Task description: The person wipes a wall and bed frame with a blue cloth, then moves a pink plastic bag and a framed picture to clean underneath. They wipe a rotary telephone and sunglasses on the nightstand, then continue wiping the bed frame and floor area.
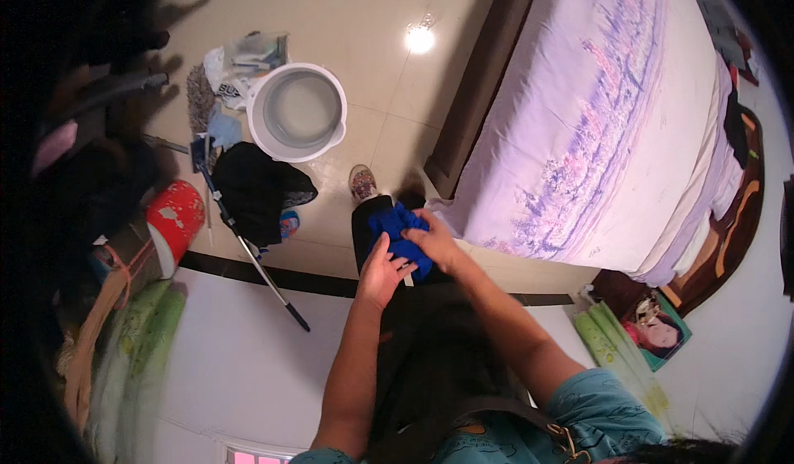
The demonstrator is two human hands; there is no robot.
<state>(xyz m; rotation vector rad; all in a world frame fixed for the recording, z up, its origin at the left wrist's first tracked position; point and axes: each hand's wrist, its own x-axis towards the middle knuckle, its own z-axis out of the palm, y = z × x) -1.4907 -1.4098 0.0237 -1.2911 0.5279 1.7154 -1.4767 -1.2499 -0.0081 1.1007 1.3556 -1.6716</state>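
Observation:
A crumpled bright-blue cloth (392,221) is bunched in front of my body, above my dark trouser legs. My right hand (437,244) grips it from the right, thumb lying across the folds. Beside it, my left hand (379,275) has its palm partly turned up, thumb raised and fingers apart. Its fingertips overlap the lower part of the cloth; whether they touch it is unclear.
A white bucket (252,101) of greyish water stands on the tiled floor ahead. Left of me are a flat mop's pole (251,247), a black cloth or garment (248,185), plastic bags (217,70) and a red-and-white container (177,222). A bed (558,154) with a floral sheet fills the right.

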